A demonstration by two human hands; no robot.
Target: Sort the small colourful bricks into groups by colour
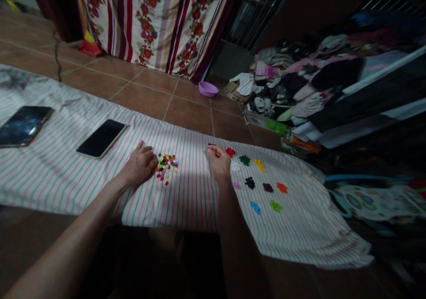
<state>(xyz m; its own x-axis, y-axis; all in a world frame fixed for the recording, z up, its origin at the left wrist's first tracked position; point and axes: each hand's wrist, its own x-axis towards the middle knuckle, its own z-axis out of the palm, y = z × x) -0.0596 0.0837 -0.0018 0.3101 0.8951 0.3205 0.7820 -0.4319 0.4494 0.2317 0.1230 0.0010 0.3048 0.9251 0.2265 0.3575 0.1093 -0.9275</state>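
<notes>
A pile of small mixed-colour pieces (168, 163) lies on the striped cloth (196, 201). My left hand (141, 162) rests at the pile's left edge, thumb apart and fingers loosely bent, with nothing visible in it. Above the cloth to the right, my right hand (219, 159) has its fingertips pinched together; whatever they hold is too small to make out. Dark blue pieces (211, 144) show just beyond those fingertips. Single-colour groups surround that hand's right side: red (230, 152), white (235, 165), green (245, 160), yellow (259, 165), and pink pieces (236, 186) partly beside my wrist.
Farther right are black (250, 182), brown (268, 187), orange (282, 187), blue (255, 207) and lime pieces (275, 206). A phone (102, 138) and a larger dark-screened device (25, 126) lie left. Beyond the cloth sit a purple basin (208, 89) and heaped clothes (299, 77).
</notes>
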